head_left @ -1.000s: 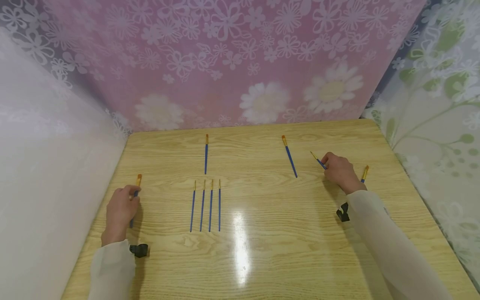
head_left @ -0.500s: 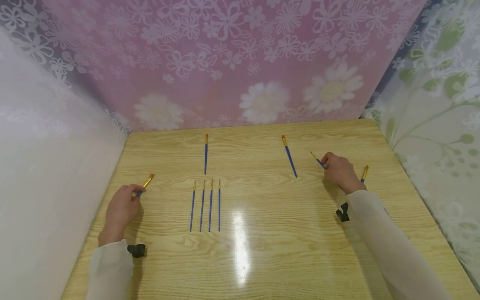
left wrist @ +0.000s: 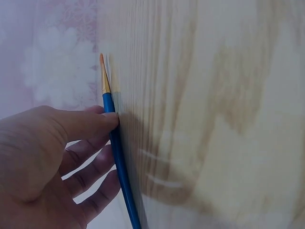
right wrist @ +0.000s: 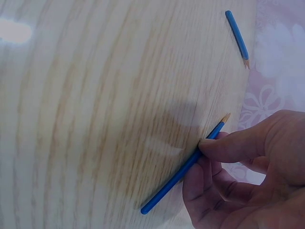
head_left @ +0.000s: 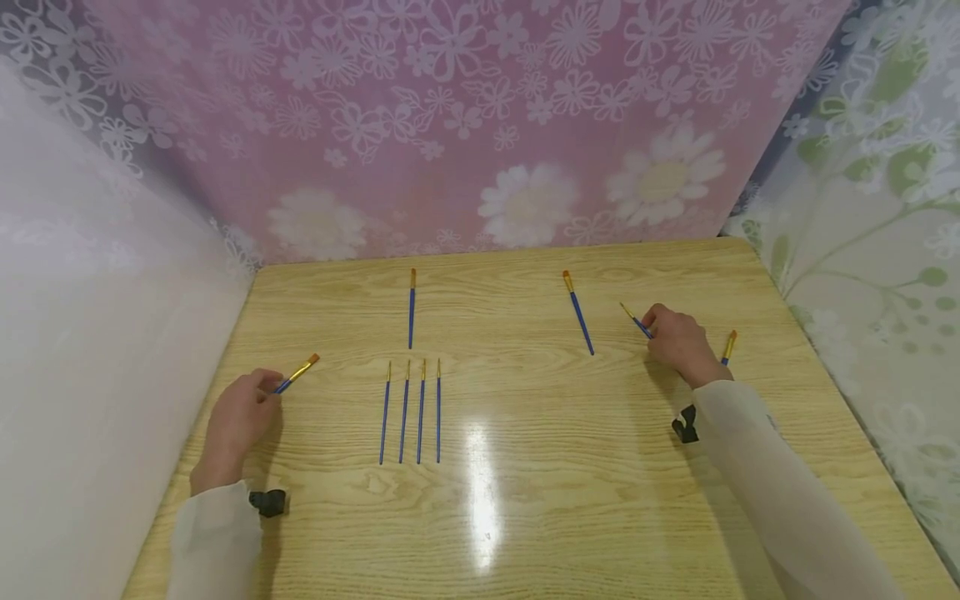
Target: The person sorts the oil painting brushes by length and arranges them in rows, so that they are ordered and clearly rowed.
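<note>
I judge this gripping: left hand (head_left: 238, 417) pinches broad brush (head_left: 295, 377), right hand (head_left: 681, 343) slim brush (right wrist: 172, 179) (more brushes (head_left: 404, 414) between); moving needs steadiness.

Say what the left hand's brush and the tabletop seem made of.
Brush: handle perhaps painted wood or plastic, smooth and evenly blue; ferrule likely metal, gold and shiny; bristles orange, fibre unclear. Tabletop: wood or laminate, glossy, given its grain and glare.
</note>
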The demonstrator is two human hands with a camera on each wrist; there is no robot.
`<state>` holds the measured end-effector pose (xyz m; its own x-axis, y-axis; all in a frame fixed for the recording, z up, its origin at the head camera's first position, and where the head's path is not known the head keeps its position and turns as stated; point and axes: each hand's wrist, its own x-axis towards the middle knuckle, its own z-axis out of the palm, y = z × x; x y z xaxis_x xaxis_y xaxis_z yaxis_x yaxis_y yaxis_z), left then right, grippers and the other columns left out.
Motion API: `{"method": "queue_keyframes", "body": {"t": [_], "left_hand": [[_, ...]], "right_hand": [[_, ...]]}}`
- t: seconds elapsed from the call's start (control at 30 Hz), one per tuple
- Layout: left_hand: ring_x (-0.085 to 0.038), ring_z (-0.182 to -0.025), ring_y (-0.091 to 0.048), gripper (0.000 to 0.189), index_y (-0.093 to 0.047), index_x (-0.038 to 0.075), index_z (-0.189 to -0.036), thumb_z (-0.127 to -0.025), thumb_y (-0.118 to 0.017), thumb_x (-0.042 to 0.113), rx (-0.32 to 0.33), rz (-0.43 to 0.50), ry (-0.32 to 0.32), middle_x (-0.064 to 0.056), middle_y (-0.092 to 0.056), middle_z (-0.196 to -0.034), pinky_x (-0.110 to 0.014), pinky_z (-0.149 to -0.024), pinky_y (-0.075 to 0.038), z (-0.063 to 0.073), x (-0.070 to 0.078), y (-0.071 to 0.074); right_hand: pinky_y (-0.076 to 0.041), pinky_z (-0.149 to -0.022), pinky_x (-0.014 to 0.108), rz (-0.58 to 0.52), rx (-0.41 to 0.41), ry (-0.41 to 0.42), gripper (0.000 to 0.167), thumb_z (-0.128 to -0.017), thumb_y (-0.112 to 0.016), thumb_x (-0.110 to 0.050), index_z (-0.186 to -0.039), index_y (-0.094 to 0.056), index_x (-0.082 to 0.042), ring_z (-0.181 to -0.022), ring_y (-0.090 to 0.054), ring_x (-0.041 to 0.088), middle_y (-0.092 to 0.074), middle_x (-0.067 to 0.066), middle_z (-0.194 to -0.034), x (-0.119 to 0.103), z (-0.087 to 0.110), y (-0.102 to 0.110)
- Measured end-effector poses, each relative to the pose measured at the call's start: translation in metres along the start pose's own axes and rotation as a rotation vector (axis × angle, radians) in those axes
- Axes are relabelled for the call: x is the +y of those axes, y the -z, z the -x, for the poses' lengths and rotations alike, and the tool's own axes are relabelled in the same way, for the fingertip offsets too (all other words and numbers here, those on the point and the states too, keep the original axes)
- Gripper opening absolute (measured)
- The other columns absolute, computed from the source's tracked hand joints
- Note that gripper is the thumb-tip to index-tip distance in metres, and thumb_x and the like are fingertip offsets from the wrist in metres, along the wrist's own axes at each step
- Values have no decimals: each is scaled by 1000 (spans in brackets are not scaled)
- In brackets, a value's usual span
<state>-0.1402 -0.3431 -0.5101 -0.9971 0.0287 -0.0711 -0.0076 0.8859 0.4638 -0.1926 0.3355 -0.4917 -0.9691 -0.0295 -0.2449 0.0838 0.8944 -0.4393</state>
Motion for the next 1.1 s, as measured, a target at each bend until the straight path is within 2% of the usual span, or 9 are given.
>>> {"method": "queue_keyframes", "body": {"t": [0.27,0.43,0.57,0.7,0.93,1.1], "left_hand": [[-49,-108,-68,30,-66,-6,-135,-109,-61,7,0,-31,-8,-30,-70,-124,-60,-84,-56,0,-3,0],[-47,-106,-69,31,-68,-6,-135,-109,-61,8,47,-57,-33,-30,-70,-122,-58,-82,-56,-5,1,-2],[-45,-105,-70,31,-68,-5,-136,-109,-61,10,69,-44,-41,-29,-71,-121,-51,-77,-55,-12,10,-1],[-46,-105,-71,34,-66,-6,-138,-110,-58,10,42,-11,-39,-30,-70,-125,-46,-75,-55,-20,22,3],[-50,-113,-71,35,-60,-2,-143,-112,-57,14,6,17,-47,-32,-71,-131,-61,-87,-57,-38,41,6],[-48,-113,-72,27,-60,1,-137,-113,-57,13,-9,39,-62,-32,-71,-132,-62,-90,-57,-52,60,4]], "right_hand": [[-46,-99,74,7,-2,6,36,-99,-52,2,-133,-55,10,-116,-64,55,-66,37,-129,-1,-2,0],[-49,-98,71,14,-6,5,36,-98,-51,3,-133,-55,10,-115,-65,55,-66,37,-130,-2,-3,1],[-50,-99,71,17,-7,3,36,-98,-51,2,-133,-55,9,-116,-65,54,-66,37,-130,-2,-4,1],[-47,-101,73,13,-11,-5,37,-98,-51,2,-134,-55,9,-118,-64,55,-65,37,-132,-1,-5,0],[-46,-99,75,19,1,-4,35,-98,-52,2,-133,-55,9,-116,-64,55,-66,37,-129,0,-2,0],[-46,-99,74,19,3,-3,35,-98,-53,2,-133,-55,9,-115,-64,55,-66,37,-129,-2,0,1]]}}
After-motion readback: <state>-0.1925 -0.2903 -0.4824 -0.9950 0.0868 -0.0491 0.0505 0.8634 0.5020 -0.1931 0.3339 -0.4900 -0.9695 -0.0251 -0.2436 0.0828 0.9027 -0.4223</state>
